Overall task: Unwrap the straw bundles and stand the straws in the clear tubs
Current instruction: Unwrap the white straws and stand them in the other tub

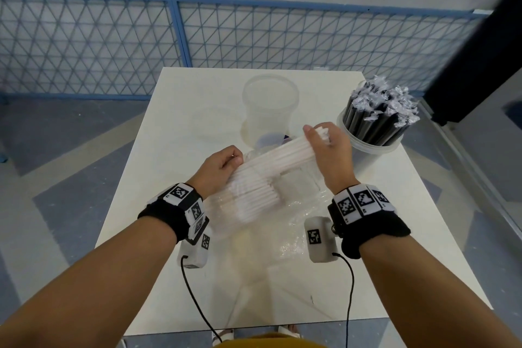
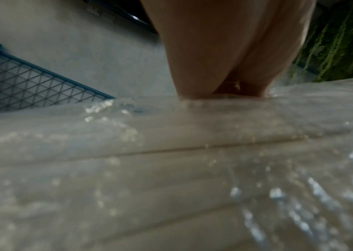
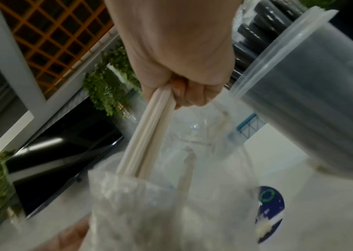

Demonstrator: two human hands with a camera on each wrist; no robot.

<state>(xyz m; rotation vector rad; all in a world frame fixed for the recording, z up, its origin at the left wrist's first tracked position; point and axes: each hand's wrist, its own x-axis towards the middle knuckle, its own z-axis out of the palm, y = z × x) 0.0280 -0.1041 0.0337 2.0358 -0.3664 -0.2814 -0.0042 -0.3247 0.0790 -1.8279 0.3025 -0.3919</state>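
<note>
Both hands hold a bundle of white straws [image 1: 278, 154] low over the white table [image 1: 183, 121]. My right hand [image 1: 324, 141] grips a handful of them near their far end, and the right wrist view shows its fingers [image 3: 189, 95] curled round the straws [image 3: 147, 135] where they come out of the clear wrapper [image 3: 149, 212]. Gripping the near end, still in its wrapper, is my left hand [image 1: 226, 162]. The left wrist view shows only the palm [image 2: 224, 51] above blurred wrapped straws [image 2: 171, 169]. An empty clear tub [image 1: 268, 110] stands behind the hands.
At the right back a second clear tub [image 1: 367, 145] holds several wrapped black straws [image 1: 378, 113], close beside my right hand. Loose clear plastic [image 1: 302, 223] lies on the table by my right wrist. A blue mesh fence [image 1: 113, 45] runs behind the table.
</note>
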